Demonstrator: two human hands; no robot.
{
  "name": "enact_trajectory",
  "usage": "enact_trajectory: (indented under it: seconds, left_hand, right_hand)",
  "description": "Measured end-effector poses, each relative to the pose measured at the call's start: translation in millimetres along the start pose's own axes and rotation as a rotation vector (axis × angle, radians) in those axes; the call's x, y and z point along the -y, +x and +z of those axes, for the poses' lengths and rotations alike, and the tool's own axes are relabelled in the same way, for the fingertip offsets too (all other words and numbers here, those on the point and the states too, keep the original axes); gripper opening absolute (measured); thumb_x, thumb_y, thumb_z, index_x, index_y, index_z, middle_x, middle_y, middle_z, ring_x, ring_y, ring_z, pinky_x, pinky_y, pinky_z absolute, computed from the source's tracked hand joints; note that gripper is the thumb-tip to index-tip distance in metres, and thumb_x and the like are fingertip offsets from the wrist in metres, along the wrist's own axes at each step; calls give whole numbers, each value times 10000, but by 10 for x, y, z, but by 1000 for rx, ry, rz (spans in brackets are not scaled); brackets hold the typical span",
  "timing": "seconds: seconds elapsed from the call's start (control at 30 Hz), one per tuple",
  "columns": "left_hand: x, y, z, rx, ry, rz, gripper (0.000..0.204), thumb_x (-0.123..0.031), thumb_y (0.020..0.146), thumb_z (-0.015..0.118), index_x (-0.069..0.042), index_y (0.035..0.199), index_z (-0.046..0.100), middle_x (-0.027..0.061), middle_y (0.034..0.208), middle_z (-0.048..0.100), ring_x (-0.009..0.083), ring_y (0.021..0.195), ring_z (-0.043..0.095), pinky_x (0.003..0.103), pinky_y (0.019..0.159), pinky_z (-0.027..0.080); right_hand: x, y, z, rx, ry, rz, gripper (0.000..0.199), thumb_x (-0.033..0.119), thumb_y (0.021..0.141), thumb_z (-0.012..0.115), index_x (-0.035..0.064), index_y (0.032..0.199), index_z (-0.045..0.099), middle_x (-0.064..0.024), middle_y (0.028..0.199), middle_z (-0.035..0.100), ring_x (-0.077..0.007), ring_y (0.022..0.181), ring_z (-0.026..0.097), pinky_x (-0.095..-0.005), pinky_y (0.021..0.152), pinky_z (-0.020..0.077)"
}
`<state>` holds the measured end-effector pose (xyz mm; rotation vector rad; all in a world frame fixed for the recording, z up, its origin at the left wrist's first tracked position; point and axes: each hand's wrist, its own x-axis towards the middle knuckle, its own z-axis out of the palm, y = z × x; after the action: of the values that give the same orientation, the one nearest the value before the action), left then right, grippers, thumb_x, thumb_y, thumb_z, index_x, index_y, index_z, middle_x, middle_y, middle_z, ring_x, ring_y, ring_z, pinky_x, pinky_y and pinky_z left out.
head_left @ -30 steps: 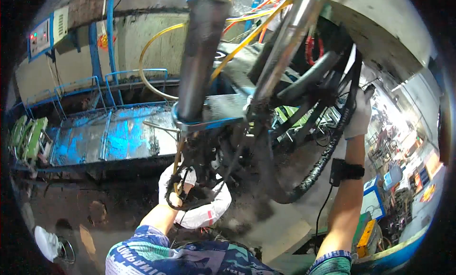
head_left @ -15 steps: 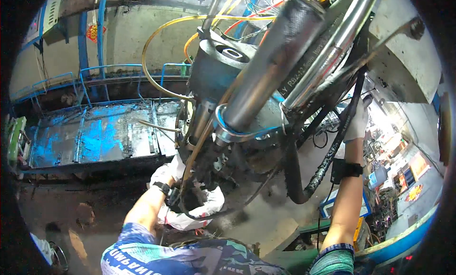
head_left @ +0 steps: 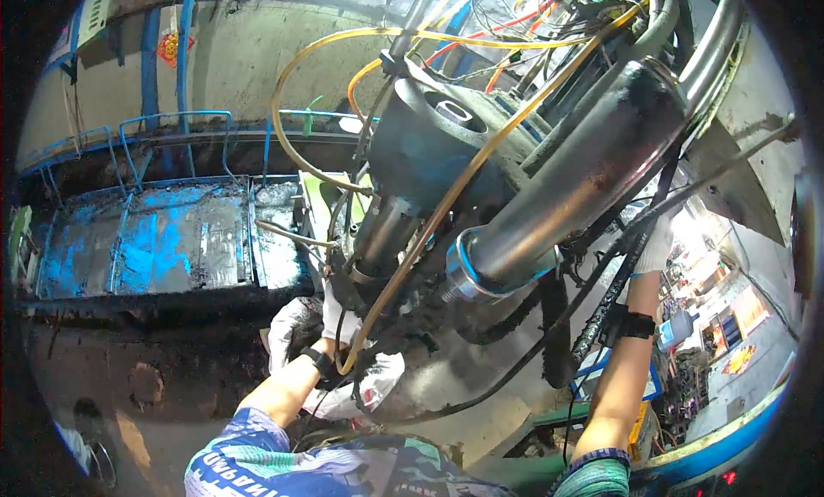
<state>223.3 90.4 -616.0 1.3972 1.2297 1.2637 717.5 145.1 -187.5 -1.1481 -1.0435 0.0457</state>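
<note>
My left hand (head_left: 340,319), in a white glove, reaches up at the lower end of a dark machine head (head_left: 416,154), beside a thin hanging cable. Its fingertips are hidden among the dark parts, so any grip is unclear. Far out to the right, my right hand (head_left: 657,246), also gloved in white, is up behind black grimy hoses (head_left: 606,312). Those hoses cover its fingers. Between the hands slants a thick black cylinder (head_left: 584,179) with a shiny metal collar (head_left: 487,265) at its lower end. A yellowish hose (head_left: 438,214) runs down in front.
A white sack (head_left: 384,381) with dark contents sits below my left hand. Blue, soot-stained metal plates (head_left: 159,248) and a blue railing (head_left: 180,117) lie to the left. A black cable (head_left: 481,398) loops low across the middle. A blue water jug (head_left: 676,327) stands at the right.
My left hand has moved right, away from the sack's left side to the machine head's lower end. The slanting cylinder appears further right and lower. My right hand stays behind the hoses.
</note>
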Motion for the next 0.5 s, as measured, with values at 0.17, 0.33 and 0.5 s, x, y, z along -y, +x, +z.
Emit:
enact_trajectory:
  seconds: [0.17, 0.33, 0.5]
  left_hand:
    - [314, 704, -189, 453, 287, 170, 578, -229, 860, 777, -44, 1373, 585, 161, 1205, 718, 298, 1056, 686, 409, 935, 544]
    - [1234, 1040, 120, 447, 422, 299, 410, -134, 850, 760, -76, 1242, 656, 75, 1103, 709, 236, 962, 669, 369, 848, 535]
    - [1551, 992, 647, 397, -955, -189, 398, -47, 986, 617, -116, 1375, 576, -13, 1109, 658, 152, 958, 633, 326, 821, 526]
  right_hand:
    - [-445, 373, -238, 154, 73, -20, 506, 536, 1045, 564, 82, 847, 668, -41, 677, 579, -179, 578, 535, -360, 541, 419]
    - [-822, 725, -438, 131, 68, -38, 516, 565, 1053, 559, 90, 898, 686, -33, 692, 576, -152, 593, 510, -338, 559, 406]
    - [-1147, 1037, -659, 192, -147, -119, 498, 479, 1100, 489, 32, 1039, 700, -73, 828, 660, -157, 722, 590, -347, 639, 462]
